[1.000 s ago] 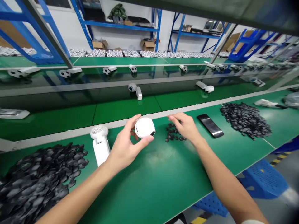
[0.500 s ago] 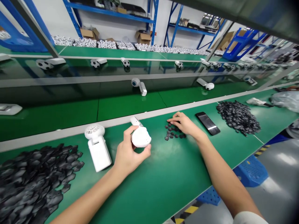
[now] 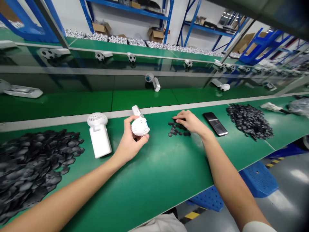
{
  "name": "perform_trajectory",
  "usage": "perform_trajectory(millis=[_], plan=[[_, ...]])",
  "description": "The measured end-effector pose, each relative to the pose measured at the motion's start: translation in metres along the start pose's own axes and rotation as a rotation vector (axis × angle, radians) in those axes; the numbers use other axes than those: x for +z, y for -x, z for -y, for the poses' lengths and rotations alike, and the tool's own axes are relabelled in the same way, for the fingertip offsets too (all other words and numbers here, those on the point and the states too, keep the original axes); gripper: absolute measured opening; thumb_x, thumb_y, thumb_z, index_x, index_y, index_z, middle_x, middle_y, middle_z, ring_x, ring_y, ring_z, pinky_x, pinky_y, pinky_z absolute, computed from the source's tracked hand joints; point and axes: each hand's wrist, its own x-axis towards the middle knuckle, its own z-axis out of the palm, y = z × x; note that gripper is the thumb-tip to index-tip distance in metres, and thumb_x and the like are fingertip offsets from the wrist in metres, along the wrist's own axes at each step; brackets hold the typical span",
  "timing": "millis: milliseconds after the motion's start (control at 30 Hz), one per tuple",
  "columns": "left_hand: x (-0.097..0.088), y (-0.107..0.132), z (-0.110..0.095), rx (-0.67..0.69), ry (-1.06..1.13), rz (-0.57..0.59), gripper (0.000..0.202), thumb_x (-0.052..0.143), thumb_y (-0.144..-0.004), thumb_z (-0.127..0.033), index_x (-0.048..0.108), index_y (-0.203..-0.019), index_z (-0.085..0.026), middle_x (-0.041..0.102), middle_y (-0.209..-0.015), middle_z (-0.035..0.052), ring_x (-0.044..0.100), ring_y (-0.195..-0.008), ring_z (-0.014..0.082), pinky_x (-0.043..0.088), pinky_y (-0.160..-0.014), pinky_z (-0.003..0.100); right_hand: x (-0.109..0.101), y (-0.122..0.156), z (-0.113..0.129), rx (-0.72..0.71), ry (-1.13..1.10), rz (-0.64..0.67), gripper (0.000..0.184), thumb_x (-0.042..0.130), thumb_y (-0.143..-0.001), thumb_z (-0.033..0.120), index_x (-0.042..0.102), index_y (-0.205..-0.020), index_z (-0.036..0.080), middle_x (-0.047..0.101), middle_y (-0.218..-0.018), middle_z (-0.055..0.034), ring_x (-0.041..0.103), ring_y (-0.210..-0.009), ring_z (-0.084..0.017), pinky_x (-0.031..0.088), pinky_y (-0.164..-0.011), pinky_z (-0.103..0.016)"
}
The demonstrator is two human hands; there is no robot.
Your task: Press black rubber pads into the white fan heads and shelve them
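My left hand (image 3: 129, 141) is closed around a white round fan (image 3: 139, 125), held just above the green bench (image 3: 156, 174); its handle points away from me. My right hand (image 3: 190, 121) rests on a small cluster of black pieces (image 3: 176, 130), fingers curled together over them; whether they pinch one is hidden. A second white hand fan (image 3: 99, 137) lies flat on the bench to the left of my left hand.
A large heap of black pieces (image 3: 29, 167) covers the bench's left end and another heap (image 3: 248, 120) lies at the right. A black phone (image 3: 214, 123) lies beside my right hand. Football-patterned fans (image 3: 152, 81) sit on the conveyor behind. Blue stools (image 3: 258, 180) stand below the bench edge.
My left hand turned the white fan over and lowered it toward the bench. My right hand dropped onto the small cluster of black pieces and stays there. The view shifted slightly.
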Motion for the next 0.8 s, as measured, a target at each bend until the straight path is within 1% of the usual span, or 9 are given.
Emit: perform_trajectory(millis=[100,200,300,367,433,500,633,700,800], plan=[[-0.001,-0.001,0.001,-0.012,-0.001,0.010,0.067,0.073,-0.087,-0.032,0.032,-0.140,-0.031,0.057,-0.123,0.0065,0.069,-0.096,0.0192,0.059,-0.077,0.031,-0.002,0.000,0.001,-0.008,0.011,-0.008,0.022,0.066,-0.099,0.026,0.085,-0.110,0.027,0.078,-0.109,-0.0093,0.064,-0.107,-0.032,0.049,-0.100,-0.052],[-0.002,-0.001,0.002,-0.013,0.000,0.023,0.067,0.073,-0.087,-0.032,0.031,-0.140,-0.030,0.058,-0.124,0.0068,0.069,-0.096,0.0187,0.060,-0.078,0.031,-0.002,-0.004,0.008,-0.013,0.013,-0.065,0.022,0.062,-0.102,0.029,0.084,-0.104,0.024,0.079,-0.108,-0.0107,0.065,-0.108,-0.033,0.048,-0.101,-0.053],[-0.003,0.000,0.001,-0.008,0.015,0.019,0.067,0.072,-0.088,-0.030,0.031,-0.140,-0.031,0.058,-0.125,0.0063,0.069,-0.096,0.0175,0.061,-0.081,0.031,0.003,-0.008,0.030,-0.025,-0.018,-0.175,0.027,0.054,-0.107,0.033,0.079,-0.105,0.021,0.077,-0.110,-0.0129,0.066,-0.110,-0.031,0.050,-0.102,-0.050],[-0.003,0.000,0.000,-0.003,0.026,0.015,0.067,0.072,-0.088,-0.030,0.031,-0.141,-0.031,0.059,-0.126,0.0065,0.070,-0.096,0.0174,0.061,-0.082,0.032,0.011,-0.006,0.054,-0.020,-0.157,-0.200,0.028,0.050,-0.110,0.035,0.074,-0.110,0.021,0.075,-0.104,-0.0104,0.070,-0.098,-0.026,0.056,-0.092,-0.043],[-0.002,0.001,-0.002,-0.001,0.018,0.018,0.069,0.072,-0.087,-0.029,0.031,-0.143,-0.030,0.061,-0.126,0.0073,0.070,-0.096,0.0184,0.061,-0.082,0.033,0.020,0.000,0.081,-0.016,-0.362,-0.138,0.026,0.051,-0.110,0.038,0.073,-0.113,0.022,0.075,-0.095,-0.0059,0.072,-0.081,-0.021,0.059,-0.077,-0.036],[-0.001,0.002,-0.003,-0.004,0.000,0.027,0.069,0.072,-0.086,-0.027,0.032,-0.143,-0.030,0.062,-0.125,0.0074,0.071,-0.093,0.0188,0.060,-0.080,0.032,0.029,0.009,0.106,-0.035,-0.517,-0.062,0.023,0.062,-0.105,0.039,0.076,-0.113,0.024,0.076,-0.096,-0.0040,0.072,-0.076,-0.019,0.061,-0.072,-0.033],[-0.001,0.001,-0.004,0.021,-0.001,0.057,0.067,0.072,-0.085,-0.023,0.033,-0.140,-0.030,0.064,-0.117,0.0041,0.067,-0.085,0.0159,0.057,-0.075,0.029,0.036,0.022,0.134,0.016,-0.711,-0.023,0.020,0.080,-0.093,0.038,0.085,-0.108,0.027,0.082,-0.098,-0.0036,0.078,-0.089,-0.024,0.063,-0.082,-0.035],[-0.001,0.000,-0.003,0.045,-0.010,0.064,0.067,0.072,-0.086,-0.022,0.032,-0.140,-0.029,0.064,-0.110,0.0018,0.065,-0.081,0.0143,0.055,-0.072,0.027,0.034,0.025,0.140,0.056,-0.737,0.008,0.019,0.080,-0.093,0.036,0.087,-0.108,0.027,0.084,-0.099,-0.0040,0.079,-0.093,-0.025,0.063,-0.086,-0.037],[0.000,0.000,-0.001,0.069,-0.033,0.066,0.065,0.071,-0.087,-0.021,0.032,-0.139,-0.029,0.062,-0.103,-0.0004,0.061,-0.075,0.0124,0.051,-0.067,0.024,0.027,0.027,0.144,0.014,-0.675,0.017,0.019,0.076,-0.097,0.035,0.087,-0.111,0.028,0.083,-0.107,-0.0051,0.077,-0.097,-0.025,0.061,-0.088,-0.037]])
